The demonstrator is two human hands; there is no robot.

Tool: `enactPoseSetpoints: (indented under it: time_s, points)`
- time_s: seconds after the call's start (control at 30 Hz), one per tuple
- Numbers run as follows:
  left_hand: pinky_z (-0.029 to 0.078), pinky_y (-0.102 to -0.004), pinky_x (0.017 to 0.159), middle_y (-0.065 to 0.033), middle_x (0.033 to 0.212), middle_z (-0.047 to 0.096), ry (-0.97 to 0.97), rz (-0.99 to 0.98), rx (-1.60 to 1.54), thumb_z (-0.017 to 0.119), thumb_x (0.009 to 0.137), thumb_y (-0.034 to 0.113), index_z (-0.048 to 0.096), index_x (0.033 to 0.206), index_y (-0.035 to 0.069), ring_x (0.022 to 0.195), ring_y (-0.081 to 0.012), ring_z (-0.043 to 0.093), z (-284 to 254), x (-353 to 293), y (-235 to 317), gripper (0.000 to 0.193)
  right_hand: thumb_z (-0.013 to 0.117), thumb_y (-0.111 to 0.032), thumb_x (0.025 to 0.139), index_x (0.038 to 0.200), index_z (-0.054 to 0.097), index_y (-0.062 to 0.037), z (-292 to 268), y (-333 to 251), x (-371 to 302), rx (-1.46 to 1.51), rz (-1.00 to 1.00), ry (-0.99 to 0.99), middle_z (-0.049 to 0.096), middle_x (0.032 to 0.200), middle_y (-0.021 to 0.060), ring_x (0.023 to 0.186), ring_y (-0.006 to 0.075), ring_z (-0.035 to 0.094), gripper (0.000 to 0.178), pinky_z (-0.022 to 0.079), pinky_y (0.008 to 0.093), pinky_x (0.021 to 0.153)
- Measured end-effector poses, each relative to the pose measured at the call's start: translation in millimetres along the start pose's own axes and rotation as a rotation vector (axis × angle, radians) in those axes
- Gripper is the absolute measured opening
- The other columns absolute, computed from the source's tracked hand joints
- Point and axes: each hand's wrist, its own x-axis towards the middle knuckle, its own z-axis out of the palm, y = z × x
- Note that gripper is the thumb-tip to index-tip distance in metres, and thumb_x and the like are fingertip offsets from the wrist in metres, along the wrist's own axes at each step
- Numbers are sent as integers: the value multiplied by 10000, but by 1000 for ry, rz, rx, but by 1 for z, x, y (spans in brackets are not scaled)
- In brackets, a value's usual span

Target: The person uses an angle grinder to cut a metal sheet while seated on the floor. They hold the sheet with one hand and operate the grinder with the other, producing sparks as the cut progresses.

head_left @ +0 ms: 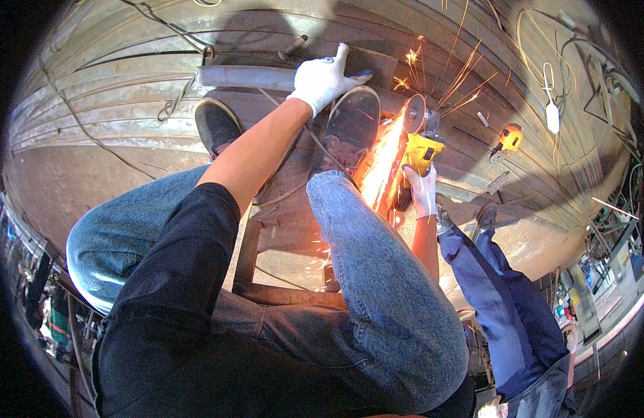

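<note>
My right hand, in a white glove, is closed round a yellow angle grinder. Its disc meets the dark steel, and a bright stream of sparks runs back past my right shoe. My left hand, also gloved in white, rests on a dark steel plate just beyond that shoe. Two of its fingers stretch out, spread apart, and the others are hidden beneath. Beside it a grey metal bar lies to the left.
A yellow-and-black tool and a white tag lie at right. Cables cross the curved steel surface. At lower right sits another person in navy trousers. A rusty metal frame is between my legs.
</note>
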Motion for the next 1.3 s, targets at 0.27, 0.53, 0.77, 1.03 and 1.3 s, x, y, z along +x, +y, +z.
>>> enactPoseSetpoints:
  time_s: [0.27, 0.53, 0.77, 1.03, 1.3]
  points:
    - [582, -433, 664, -203, 905, 751, 8, -8, 2, 582, 800, 839, 474, 1507, 53, 788, -335, 748, 1, 0, 0, 1063, 760, 0, 859, 1239, 591, -48, 4, -14, -1, 60, 87, -41, 701, 1051, 43, 911, 143, 683, 418, 568, 309, 812]
    - [583, -427, 667, -196, 900, 752, 20, 8, 27, 572, 801, 847, 470, 1507, 34, 790, -333, 748, 1, -1, 1, 1082, 805, -65, 832, 1249, 604, -71, 0, -10, 7, 1, -18, -19, 697, 1042, 27, 898, 130, 668, 463, 558, 307, 788]
    - [583, -423, 661, -208, 876, 748, 19, 15, 11, 559, 805, 851, 447, 1521, 30, 776, -332, 748, 1, 0, -1, 1096, 799, -33, 834, 1235, 604, -62, 0, -8, 13, -53, 92, 60, 692, 1043, 27, 902, 135, 682, 447, 568, 291, 791]
    - [579, -437, 647, -217, 852, 740, 41, 33, 6, 573, 816, 829, 464, 1501, 48, 756, -352, 742, -2, -1, 1, 1045, 799, -38, 834, 1270, 596, -49, 7, -24, 13, -39, -56, 41, 694, 1092, 28, 957, 133, 670, 482, 554, 306, 865]
    - [585, -438, 736, -186, 999, 755, -66, 0, 2, 548, 849, 809, 437, 1499, 16, 879, -340, 749, -16, -4, 6, 1031, 814, -59, 830, 1280, 594, -55, 7, -27, 14, -34, -50, 32, 687, 1098, 4, 946, 125, 660, 501, 543, 283, 845]
